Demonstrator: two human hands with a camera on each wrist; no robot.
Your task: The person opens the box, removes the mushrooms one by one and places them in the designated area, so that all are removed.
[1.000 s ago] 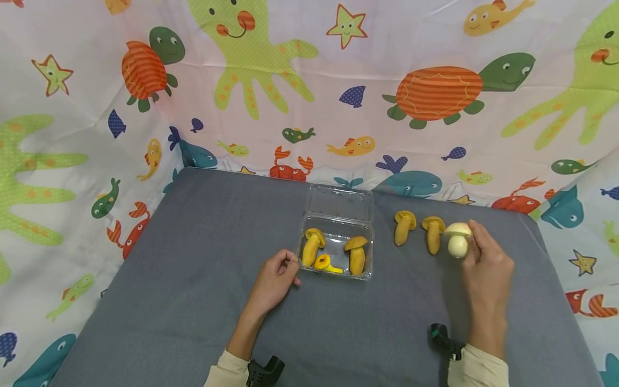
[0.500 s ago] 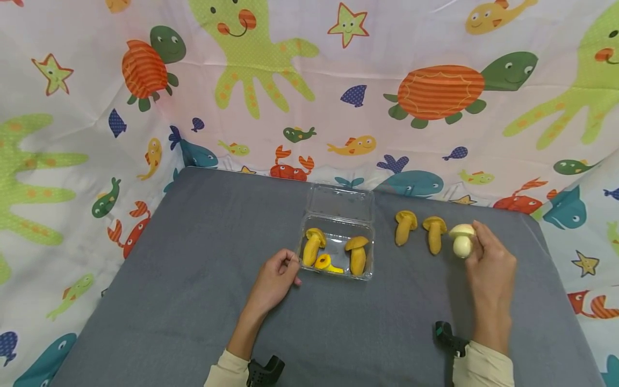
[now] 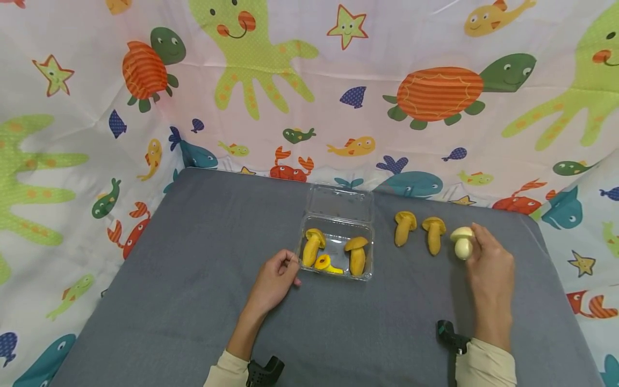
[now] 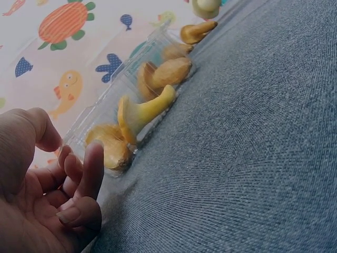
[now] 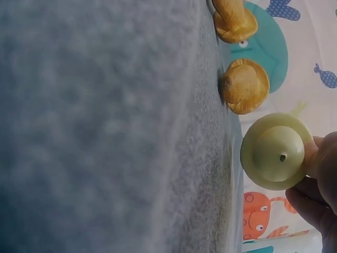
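Observation:
My right hand pinches a pale cream toy mushroom by the edge of its cap, at the right of the table. In the right wrist view the underside of this mushroom faces the camera. My left hand pinches the near left corner of a clear plastic box, whose lid stands open at the back. Inside lie two brownish-yellow toy mushrooms, one left and one right, and a small bright yellow one between them. The left wrist view shows my thumb and index finger at the box's rim.
Two brownish-yellow toy mushrooms lie side by side between the box and my right hand. A grey cloth covers the table. A curtain printed with sea animals hangs behind and at both sides.
My right hand has carried the pale mushroom slightly right, away from the nearest brownish-yellow one. My left hand and the box have stayed in place.

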